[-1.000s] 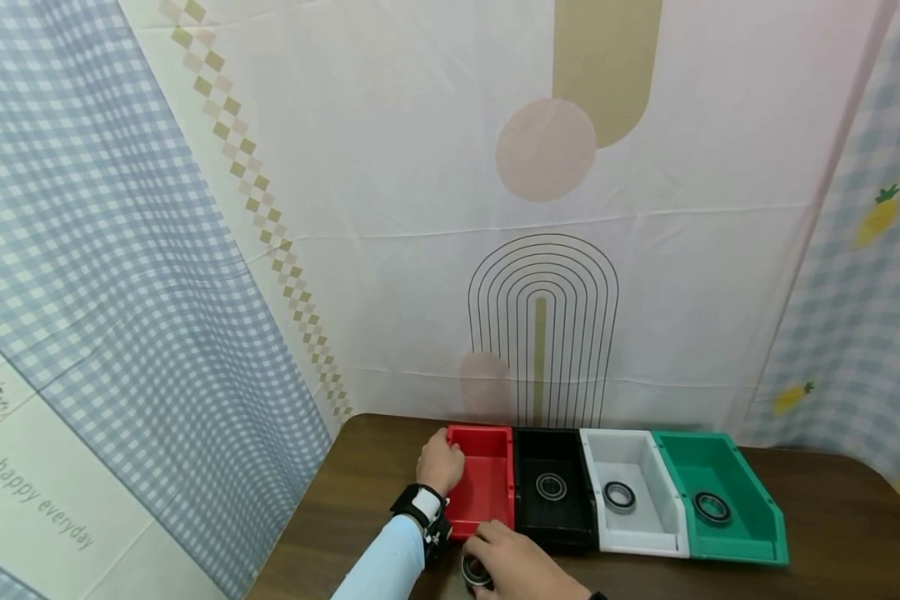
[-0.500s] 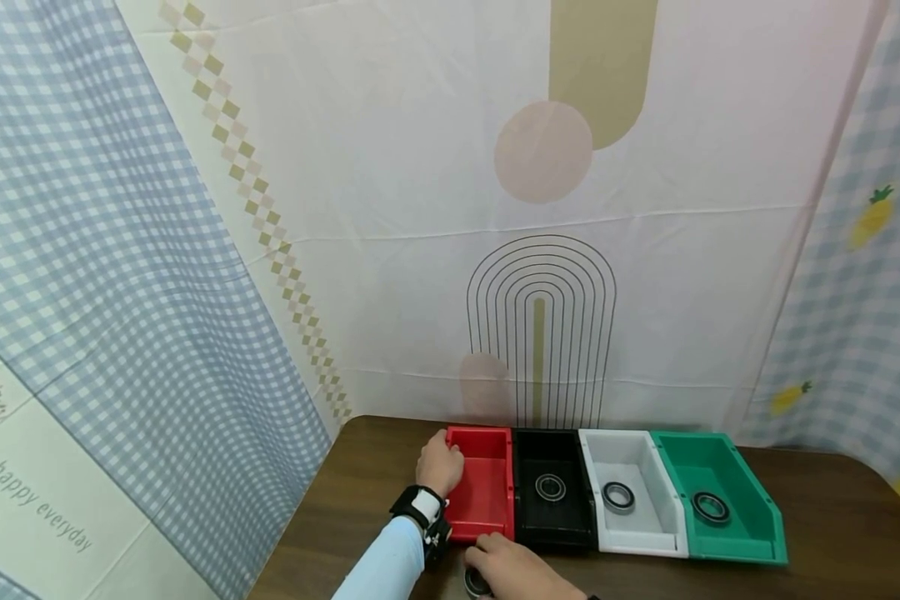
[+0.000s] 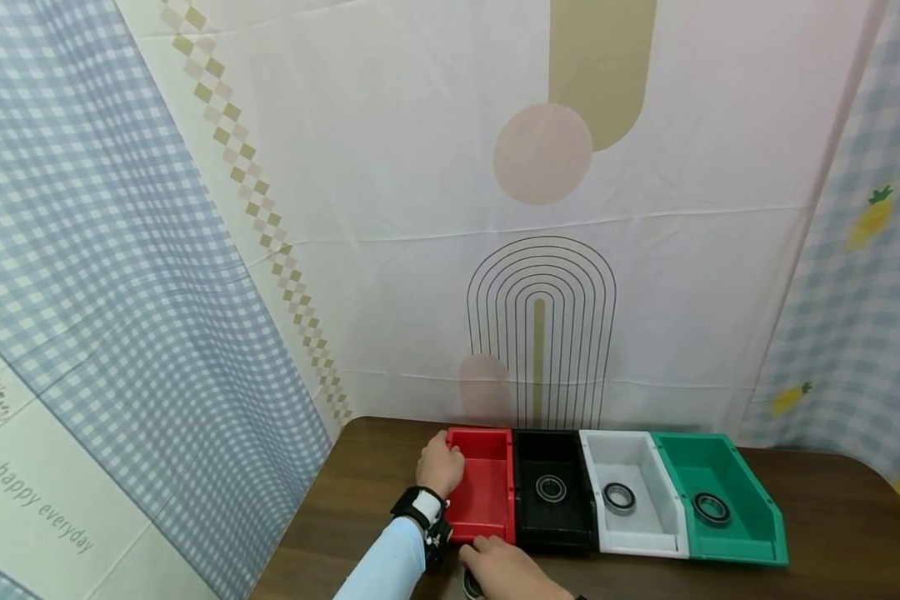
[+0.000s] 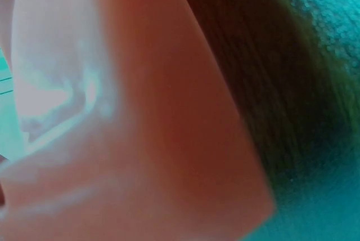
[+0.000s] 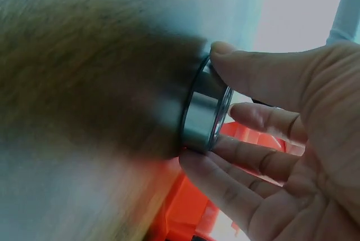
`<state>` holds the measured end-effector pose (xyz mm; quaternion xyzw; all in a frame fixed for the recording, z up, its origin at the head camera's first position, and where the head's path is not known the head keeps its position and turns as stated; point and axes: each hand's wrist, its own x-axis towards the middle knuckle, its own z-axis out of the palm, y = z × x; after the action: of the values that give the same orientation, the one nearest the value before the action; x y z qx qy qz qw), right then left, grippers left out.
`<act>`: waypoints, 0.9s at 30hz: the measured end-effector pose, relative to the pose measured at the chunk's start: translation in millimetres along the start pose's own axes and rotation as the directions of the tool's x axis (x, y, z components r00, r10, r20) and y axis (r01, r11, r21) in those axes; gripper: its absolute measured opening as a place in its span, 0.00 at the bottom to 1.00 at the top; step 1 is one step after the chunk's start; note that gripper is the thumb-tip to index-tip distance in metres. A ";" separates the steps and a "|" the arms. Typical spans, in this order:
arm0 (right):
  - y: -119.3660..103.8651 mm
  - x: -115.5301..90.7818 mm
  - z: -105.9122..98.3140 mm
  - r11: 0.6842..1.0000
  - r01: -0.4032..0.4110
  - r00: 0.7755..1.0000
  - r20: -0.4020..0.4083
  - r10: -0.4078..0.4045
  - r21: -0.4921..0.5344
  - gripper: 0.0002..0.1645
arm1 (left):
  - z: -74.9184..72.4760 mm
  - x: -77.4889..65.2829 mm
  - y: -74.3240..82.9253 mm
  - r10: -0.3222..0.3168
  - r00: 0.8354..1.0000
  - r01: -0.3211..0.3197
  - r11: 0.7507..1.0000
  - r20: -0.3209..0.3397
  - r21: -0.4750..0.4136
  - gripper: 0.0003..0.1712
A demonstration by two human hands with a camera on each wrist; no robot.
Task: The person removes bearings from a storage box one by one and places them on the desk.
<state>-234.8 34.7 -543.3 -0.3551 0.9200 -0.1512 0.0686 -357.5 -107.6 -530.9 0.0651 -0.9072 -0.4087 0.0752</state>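
In the head view my left hand (image 3: 440,467) grips the left wall of the red bin (image 3: 482,492), its fingers over the rim. Close to that bin's front edge, my right hand (image 3: 508,570) holds a ball bearing (image 3: 472,586), mostly hidden at the bottom of the picture. The right wrist view gives it more plainly: thumb and fingertips pinch the steel bearing (image 5: 201,118) by its rim, against or just above the wooden tabletop. The left wrist view is a blurred close-up in which I cannot tell how the fingers lie.
Right of the red bin, side by side, stand a black bin (image 3: 553,527), a white bin (image 3: 637,535) and a green bin (image 3: 742,537). One bearing lies in each. All stand on a brown wooden table (image 3: 832,517), with patterned cloth (image 3: 390,292) hanging behind.
My right hand has moved slightly left and towards the near edge with the bearing, which now shows less in the head view. The left hand stays on the red bin.
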 end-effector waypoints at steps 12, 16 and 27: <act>1.1 -5.7 -3.8 1.000 -0.002 0.999 -0.039 0.003 0.018 0.17 | 4.3 2.9 -0.3 0.027 1.000 -0.027 1.000 -0.011 -0.006 0.16; 5.6 -4.5 0.4 0.999 -0.026 0.999 -0.036 0.028 0.048 0.13 | 4.4 1.2 -0.9 0.021 1.000 -0.021 1.000 0.002 -0.010 0.16; 13.1 2.0 11.6 0.998 0.033 0.999 -0.044 -0.030 0.050 0.14 | -1.3 -0.2 1.0 0.055 0.998 -0.051 0.993 -0.036 0.102 0.14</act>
<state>-241.8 39.9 -558.6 -0.3643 0.9114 -0.1832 0.0555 -357.1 -107.8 -529.3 0.0526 -0.9266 -0.3588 0.1001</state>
